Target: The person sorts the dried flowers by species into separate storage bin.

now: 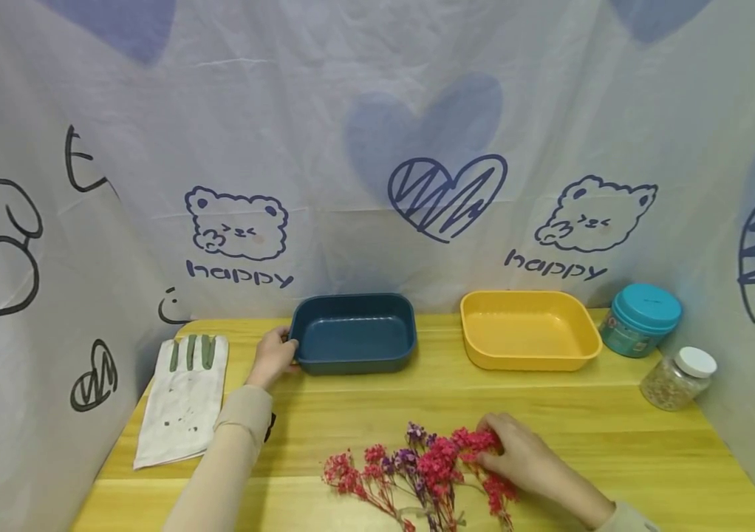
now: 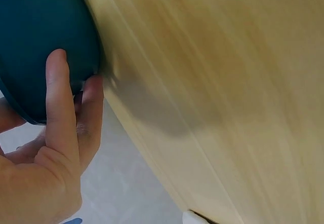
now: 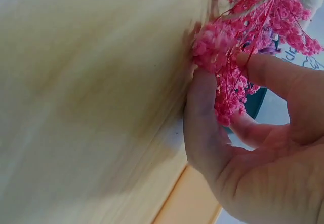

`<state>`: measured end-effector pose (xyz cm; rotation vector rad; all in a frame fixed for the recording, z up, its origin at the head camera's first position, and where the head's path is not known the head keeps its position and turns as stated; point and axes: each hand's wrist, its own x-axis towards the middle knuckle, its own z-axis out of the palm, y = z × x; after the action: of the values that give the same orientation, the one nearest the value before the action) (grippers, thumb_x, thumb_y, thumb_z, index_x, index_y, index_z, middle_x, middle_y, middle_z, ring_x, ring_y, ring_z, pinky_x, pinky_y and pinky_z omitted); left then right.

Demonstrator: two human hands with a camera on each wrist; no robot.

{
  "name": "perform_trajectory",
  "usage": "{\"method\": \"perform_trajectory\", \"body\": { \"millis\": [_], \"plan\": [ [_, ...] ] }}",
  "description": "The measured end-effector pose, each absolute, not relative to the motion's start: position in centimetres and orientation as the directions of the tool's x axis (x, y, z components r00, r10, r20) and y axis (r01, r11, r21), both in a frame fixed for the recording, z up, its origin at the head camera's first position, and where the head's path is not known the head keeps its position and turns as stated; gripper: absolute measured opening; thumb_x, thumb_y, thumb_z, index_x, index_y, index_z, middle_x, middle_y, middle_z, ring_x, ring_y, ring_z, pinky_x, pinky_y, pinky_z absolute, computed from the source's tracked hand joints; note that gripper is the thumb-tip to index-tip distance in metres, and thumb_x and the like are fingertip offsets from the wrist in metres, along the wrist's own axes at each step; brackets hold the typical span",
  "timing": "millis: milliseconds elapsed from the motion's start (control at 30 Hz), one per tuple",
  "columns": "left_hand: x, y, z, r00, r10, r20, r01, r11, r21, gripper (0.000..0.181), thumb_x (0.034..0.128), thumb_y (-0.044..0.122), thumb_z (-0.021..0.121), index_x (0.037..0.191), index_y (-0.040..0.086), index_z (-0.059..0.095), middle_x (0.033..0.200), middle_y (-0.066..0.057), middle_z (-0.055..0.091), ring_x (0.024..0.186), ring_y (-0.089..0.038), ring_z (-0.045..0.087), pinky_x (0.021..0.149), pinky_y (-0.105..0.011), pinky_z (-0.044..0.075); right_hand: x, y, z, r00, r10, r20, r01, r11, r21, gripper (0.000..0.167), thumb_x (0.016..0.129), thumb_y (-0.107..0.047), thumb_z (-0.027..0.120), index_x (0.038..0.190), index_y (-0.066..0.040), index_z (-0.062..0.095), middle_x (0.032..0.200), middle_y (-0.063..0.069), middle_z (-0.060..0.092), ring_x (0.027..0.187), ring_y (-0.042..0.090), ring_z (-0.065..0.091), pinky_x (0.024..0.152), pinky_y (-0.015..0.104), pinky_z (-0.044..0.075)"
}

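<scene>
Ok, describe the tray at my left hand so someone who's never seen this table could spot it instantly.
Look to the far edge of the yellow wooden table, below the white printed cloth. Two trays sit there; yours is the left one, the blue tray, its left end held by your left hand. Its dark colour sets it apart from the yellow tray.

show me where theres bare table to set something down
Bare table lies between the blue tray and the flowers, between the blue tray and yellow tray, and between the right hand and the jar. Crowded: where the right hand grips the flowers, and around the teal tub.
</scene>
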<state>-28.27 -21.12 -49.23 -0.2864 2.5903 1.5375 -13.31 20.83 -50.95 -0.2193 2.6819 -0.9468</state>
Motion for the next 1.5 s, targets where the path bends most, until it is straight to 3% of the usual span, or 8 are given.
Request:
{"method": "perform_trajectory", "body": {
  "millis": [300, 500, 667, 767, 1000, 1100, 1300, 1500],
  "plan": [
    [-28.2, -21.2, -49.6, -0.975, -0.113, -0.191, -0.222, 0.464, 0.858, 0.048, 0.1063, 0.006, 0.042, 0.152, -0.01, 0.046, 0.147, -0.034, 0.053, 0.119, -0.05, 0.067, 0.078, -0.042, 0.068, -14.2, 22.5, -49.6, -0.954, -0.247, -0.172, -0.059, 0.714, -0.697, 0.031, 0.092, -0.017, 0.081, 0.118, -0.011, 0.067, 0.123, 0.01, 0.071, 0.116, 0.033, 0.067, 0.095, 0.054, 0.06],
    [-28.1, -21.2, -49.7, -0.976, -0.115, -0.187, -0.219, 0.464, 0.858, 0.048, 0.1071, 0.007, 0.043, 0.153, -0.008, 0.046, 0.148, -0.034, 0.052, 0.122, -0.05, 0.065, 0.08, -0.043, 0.068, -15.0, 23.2, -48.3, -0.958, -0.263, -0.112, -0.102, 0.679, -0.727, 0.032, 0.096, -0.019, 0.077, 0.124, -0.008, 0.066, 0.13, 0.016, 0.069, 0.119, 0.036, 0.066, 0.091, 0.049, 0.06],
    [-28.1, -21.1, -49.8, -0.974, -0.122, -0.19, -0.224, 0.447, 0.866, 0.047, 0.1075, 0.007, 0.043, 0.152, -0.007, 0.046, 0.149, -0.034, 0.051, 0.124, -0.05, 0.064, 0.08, -0.044, 0.068, -15.6, 23.1, -47.4, -0.964, -0.24, -0.113, -0.063, 0.621, -0.782, 0.037, 0.098, -0.018, 0.075, 0.13, -0.005, 0.063, 0.127, 0.02, 0.067, 0.086, 0.022, 0.069, 0.067, 0.033, 0.061],
    [-28.1, -21.0, -49.8, -0.974, -0.123, -0.191, -0.226, 0.435, 0.872, 0.047, 0.1081, 0.008, 0.044, 0.153, -0.006, 0.046, 0.15, -0.033, 0.051, 0.127, -0.049, 0.062, 0.082, -0.044, 0.068, -16.0, 23.0, -46.9, -0.97, -0.232, -0.073, -0.086, 0.61, -0.788, 0.038, 0.098, -0.017, 0.074, 0.131, -0.003, 0.062, 0.126, 0.022, 0.067, 0.073, 0.014, 0.066, 0.059, 0.029, 0.059],
    [-28.1, -21.1, -49.8, -0.974, -0.125, -0.187, -0.223, 0.426, 0.877, 0.047, 0.1079, 0.008, 0.044, 0.152, -0.006, 0.047, 0.148, -0.032, 0.053, 0.128, -0.048, 0.062, 0.082, -0.043, 0.068, -17.4, 21.9, -45.1, -0.97, -0.241, 0.036, -0.178, 0.602, -0.778, 0.039, 0.099, -0.015, 0.073, 0.133, 0.0, 0.06, 0.131, 0.025, 0.066, 0.072, 0.012, 0.066, 0.061, 0.025, 0.057],
    [-28.1, -21.2, -49.7, -0.976, -0.127, -0.179, -0.217, 0.429, 0.877, 0.047, 0.1079, 0.009, 0.044, 0.152, -0.007, 0.047, 0.147, -0.032, 0.053, 0.126, -0.049, 0.063, 0.082, -0.043, 0.068, -18.3, 21.0, -44.3, -0.968, -0.243, 0.055, -0.192, 0.585, -0.788, 0.041, 0.1, -0.014, 0.072, 0.135, 0.001, 0.059, 0.134, 0.026, 0.064, 0.075, 0.016, 0.068, 0.061, 0.029, 0.059],
    [-28.0, -21.3, -49.7, -0.974, -0.137, -0.179, -0.221, 0.427, 0.877, 0.045, 0.108, 0.008, 0.044, 0.151, -0.006, 0.048, 0.143, -0.032, 0.055, 0.121, -0.047, 0.066, 0.08, -0.041, 0.068, -20.3, 18.9, -42.7, -0.974, -0.226, 0.01, -0.136, 0.551, -0.824, 0.042, 0.102, -0.015, 0.069, 0.14, -0.003, 0.056, 0.141, 0.026, 0.059, 0.082, 0.022, 0.072, 0.064, 0.039, 0.065],
    [-28.0, -21.2, -49.8, -0.975, -0.143, -0.171, -0.216, 0.422, 0.88, 0.045, 0.1076, 0.008, 0.044, 0.149, -0.007, 0.05, 0.141, -0.033, 0.056, 0.118, -0.047, 0.068, 0.075, -0.038, 0.068, -22.0, 16.8, -41.8, -0.973, -0.231, 0.008, -0.13, 0.522, -0.843, 0.042, 0.103, -0.014, 0.069, 0.141, -0.002, 0.056, 0.141, 0.025, 0.059, 0.086, 0.027, 0.072, 0.066, 0.038, 0.066]
  ]
}}
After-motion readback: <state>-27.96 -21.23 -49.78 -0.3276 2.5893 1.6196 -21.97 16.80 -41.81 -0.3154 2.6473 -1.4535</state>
